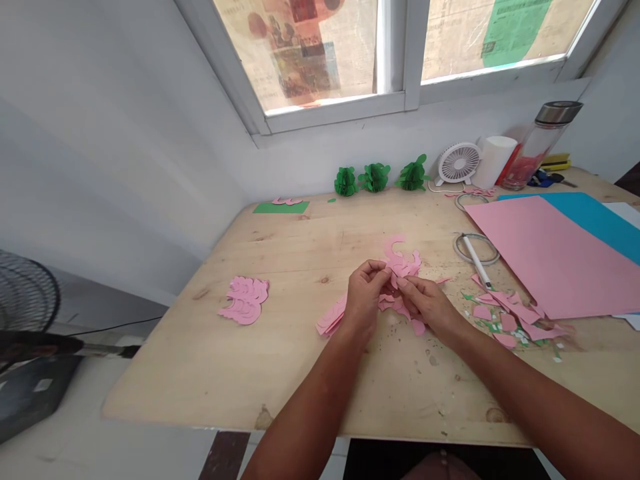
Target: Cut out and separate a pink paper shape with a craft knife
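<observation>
Both hands meet over the middle of the wooden table, fingertips pinched together on a piece of pink paper (pixel 403 265) with curved, cut edges. My left hand (pixel 367 293) grips it from the left, thumb and forefinger closed. From the right, my right hand (pixel 429 305) pinches the same paper close beside the left thumb. More pink cut paper (pixel 397 305) lies just beneath the hands. A folded pink strip (pixel 331 317) sticks out beside my left wrist. Farther left sits a pile of scalloped pink cutouts (pixel 245 299).
Pink and green scraps (pixel 510 320) lie to the right, near a white pen-like tool (pixel 477 260) and large pink sheets (pixel 555 260). Along the wall stand green paper figures (pixel 374 177), a small white fan (pixel 459 163) and a glass bottle (pixel 537 143). A green sheet (pixel 281 208) lies back left.
</observation>
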A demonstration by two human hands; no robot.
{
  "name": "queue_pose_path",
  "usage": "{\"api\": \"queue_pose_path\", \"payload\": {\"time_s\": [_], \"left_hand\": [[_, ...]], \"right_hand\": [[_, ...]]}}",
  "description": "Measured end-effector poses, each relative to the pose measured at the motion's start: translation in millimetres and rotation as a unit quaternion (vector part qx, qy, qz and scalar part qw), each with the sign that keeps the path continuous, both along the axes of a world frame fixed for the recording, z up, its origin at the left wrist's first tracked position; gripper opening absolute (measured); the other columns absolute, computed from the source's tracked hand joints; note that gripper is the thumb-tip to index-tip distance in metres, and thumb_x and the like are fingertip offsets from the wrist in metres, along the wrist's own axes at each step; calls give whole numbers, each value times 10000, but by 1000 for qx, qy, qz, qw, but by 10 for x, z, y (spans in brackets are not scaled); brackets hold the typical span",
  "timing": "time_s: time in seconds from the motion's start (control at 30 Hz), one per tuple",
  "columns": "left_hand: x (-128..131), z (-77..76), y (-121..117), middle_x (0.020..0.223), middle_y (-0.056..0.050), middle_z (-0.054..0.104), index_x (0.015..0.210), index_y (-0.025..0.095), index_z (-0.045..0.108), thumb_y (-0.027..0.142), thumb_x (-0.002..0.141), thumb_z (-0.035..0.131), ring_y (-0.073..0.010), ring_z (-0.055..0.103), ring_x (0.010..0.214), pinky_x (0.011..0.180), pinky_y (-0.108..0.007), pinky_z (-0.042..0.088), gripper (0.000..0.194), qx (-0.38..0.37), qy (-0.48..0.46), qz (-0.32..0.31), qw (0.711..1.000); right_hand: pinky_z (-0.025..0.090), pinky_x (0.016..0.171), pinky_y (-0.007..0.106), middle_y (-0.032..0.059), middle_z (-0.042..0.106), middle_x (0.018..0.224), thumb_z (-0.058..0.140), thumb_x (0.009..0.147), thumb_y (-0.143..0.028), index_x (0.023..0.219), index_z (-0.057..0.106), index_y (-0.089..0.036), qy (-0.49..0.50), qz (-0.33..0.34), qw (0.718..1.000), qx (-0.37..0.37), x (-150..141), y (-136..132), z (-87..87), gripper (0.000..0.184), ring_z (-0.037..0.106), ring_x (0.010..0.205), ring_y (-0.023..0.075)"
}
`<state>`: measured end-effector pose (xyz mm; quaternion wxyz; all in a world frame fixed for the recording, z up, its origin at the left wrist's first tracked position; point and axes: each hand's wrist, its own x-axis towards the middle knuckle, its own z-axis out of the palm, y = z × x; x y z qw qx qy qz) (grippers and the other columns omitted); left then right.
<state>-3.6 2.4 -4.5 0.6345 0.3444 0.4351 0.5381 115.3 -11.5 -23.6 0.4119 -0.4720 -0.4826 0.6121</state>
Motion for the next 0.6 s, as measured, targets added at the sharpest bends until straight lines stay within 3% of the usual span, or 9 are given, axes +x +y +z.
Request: {"api": "queue_pose_path", "payload": {"time_s": [0.6], "left_hand": [[0, -9, 3, 528, 36, 516, 695, 151, 508, 265, 608, 657, -75, 478, 443, 482, -213, 412, 207, -2, 2, -4, 1000]], "right_hand": [[155, 368, 199, -79, 296, 444, 521, 766, -515, 615, 450, -169, 1, 2, 1000, 2, 11, -14, 12, 383, 240, 400, 56]]}}
